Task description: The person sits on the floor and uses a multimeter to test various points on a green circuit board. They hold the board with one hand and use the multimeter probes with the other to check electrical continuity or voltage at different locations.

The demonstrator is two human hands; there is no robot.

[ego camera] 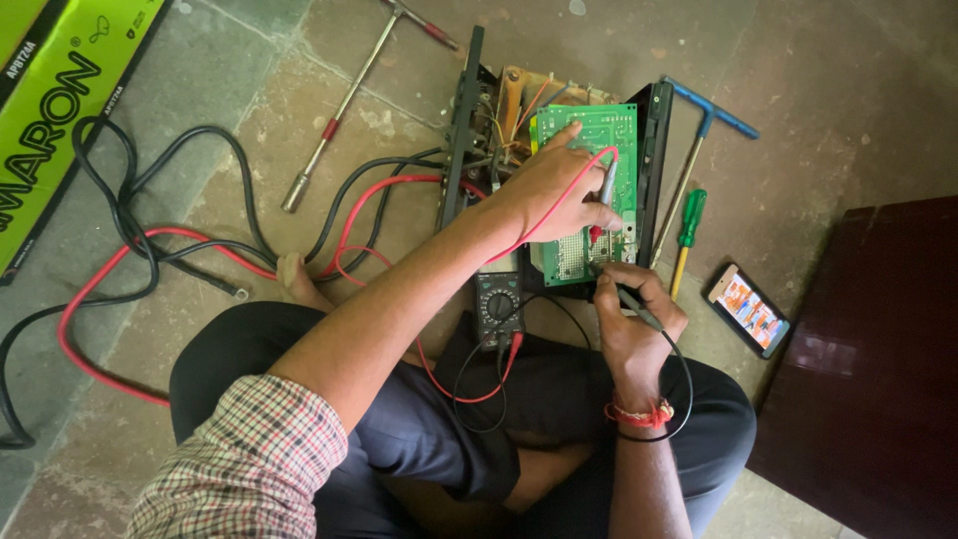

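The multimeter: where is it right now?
In the head view, the multimeter lies at centre on the person's lap, just below the green circuit board, between both forearms.

A phone [749, 309] lies beside a green screwdriver [686, 238] and blue T-wrench [711, 120].

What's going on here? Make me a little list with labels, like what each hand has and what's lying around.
Place: stone floor, person sitting cross-legged
Left hand: holds red probe on green circuit board
Right hand: holds black probe at board's near edge
Meter: on lap, red and black leads plugged in
Right of board: blue T-wrench, green screwdriver, phone
Left: red and black cables, green box
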